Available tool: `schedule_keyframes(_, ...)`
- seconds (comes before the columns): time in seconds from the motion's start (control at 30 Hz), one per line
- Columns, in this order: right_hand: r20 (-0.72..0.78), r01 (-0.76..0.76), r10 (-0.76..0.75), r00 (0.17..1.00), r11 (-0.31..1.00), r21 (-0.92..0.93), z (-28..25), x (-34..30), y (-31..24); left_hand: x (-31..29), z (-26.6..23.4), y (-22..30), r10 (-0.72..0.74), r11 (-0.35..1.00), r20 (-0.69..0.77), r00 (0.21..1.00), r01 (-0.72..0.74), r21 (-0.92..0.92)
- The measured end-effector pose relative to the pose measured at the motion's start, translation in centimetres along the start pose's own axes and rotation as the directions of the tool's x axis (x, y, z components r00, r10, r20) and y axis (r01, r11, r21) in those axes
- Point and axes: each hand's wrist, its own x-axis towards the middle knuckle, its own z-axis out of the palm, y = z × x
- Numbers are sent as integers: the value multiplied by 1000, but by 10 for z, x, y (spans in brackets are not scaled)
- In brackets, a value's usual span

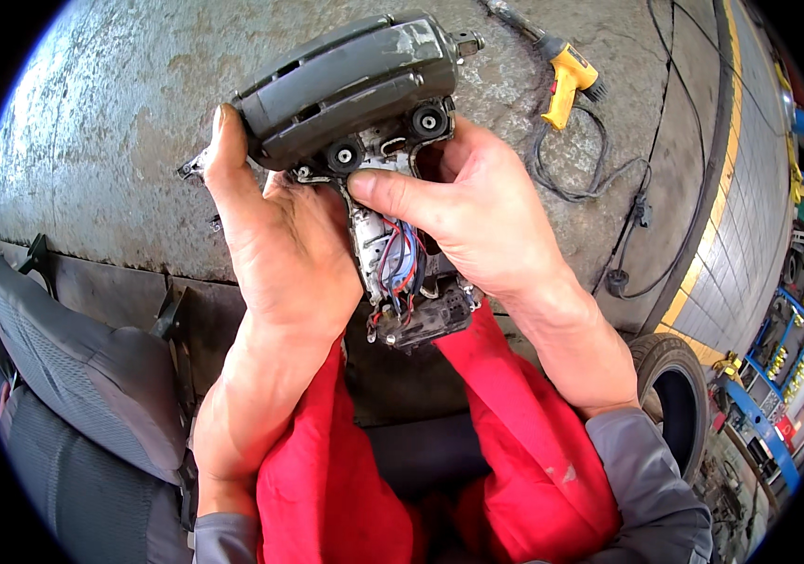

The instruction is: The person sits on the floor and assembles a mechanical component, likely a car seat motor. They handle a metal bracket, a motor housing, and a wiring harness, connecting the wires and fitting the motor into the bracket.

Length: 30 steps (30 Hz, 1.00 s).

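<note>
Both my hands hold up a partly opened cordless impact wrench (350,89), its worn dark grey head tilted and its square drive pointing right. One side of the handle shell is off, baring red, blue and black wires (404,258) above a dark, dirty base (425,320). Two round black rubber-like pieces with metal centres sit under the head. My left hand (284,221) is closed around the left end and the back of the handle. The thumb of my right hand (477,202) presses on the top of the handle, and its other fingers are hidden behind.
On the worn floor lies a yellow pistol-shaped tool (571,80), probably a heat gun, with a trailing cord (594,193). A tire (674,390) stands at the right, near blue metal frames (759,423). Grey vehicle seats (82,367) are at the left.
</note>
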Motion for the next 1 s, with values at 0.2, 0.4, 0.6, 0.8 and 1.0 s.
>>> schedule_keyframes(0.2,-43,80,-83,996,993,-82,0,11,12,3,-13,3,-62,997,-21,998,61,-47)
schedule_keyframes(0.4,-121,92,-112,986,982,-164,-4,21,31,9,-21,6,-97,995,-44,994,96,-7)
schedule_keyframes(0.6,-88,-1,-16,996,981,-194,-3,26,26,13,-35,13,-53,998,59,997,54,-23)
schedule_keyframes(0.8,-165,55,-76,983,991,-124,-12,24,28,18,-36,20,-10,1000,45,999,11,-19)
schedule_keyframes(1.0,-77,-85,73,994,982,-170,-32,13,14,19,-32,30,37,996,-134,990,-47,-77)
